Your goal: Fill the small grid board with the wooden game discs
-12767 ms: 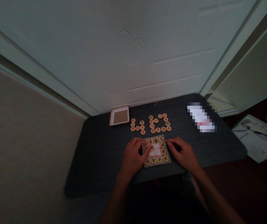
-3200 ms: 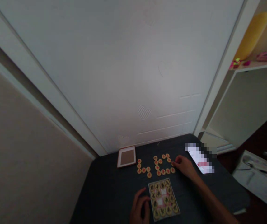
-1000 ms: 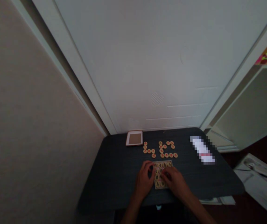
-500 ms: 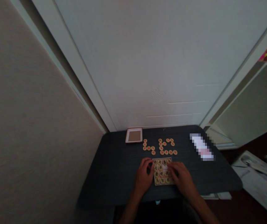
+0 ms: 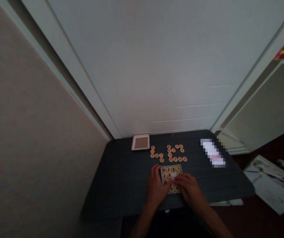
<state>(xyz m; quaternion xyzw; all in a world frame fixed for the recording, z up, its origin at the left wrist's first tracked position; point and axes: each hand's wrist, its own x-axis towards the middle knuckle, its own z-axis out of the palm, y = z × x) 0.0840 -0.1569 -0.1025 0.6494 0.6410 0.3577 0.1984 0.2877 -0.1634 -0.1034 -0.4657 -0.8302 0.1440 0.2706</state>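
- Pale wooden round game discs with dark markings point(image 5: 168, 170) are sitting packed in a small square card tray point(image 5: 171, 178) near the front edge of the dark wood-grain table point(image 5: 122, 175), about midway along it.
- The left hand point(image 5: 157, 188) is resting against the tray's left side, fingers loosely curled; whether it is pinching a disc cannot be told in the dim light.
- The right hand point(image 5: 188, 188) is lying over the tray's front right corner, fingertips bent down onto the discs; its exact grip is hidden too.
- The discs are looking light, hard and smooth, so they are likely sliding easily; pinching one by its rim between thumb and forefinger seems the sure hold.
- The thin tray is probably flexing if lifted by one corner, so holding two opposite sides seems safer.
- More round discs with red markings point(image 5: 168, 153) are lying in loose rows toward the back edge.
- A square pink-rimmed lid point(image 5: 140, 142) is lying at the back left, and a blurred white object point(image 5: 213, 152) toward the right edge.
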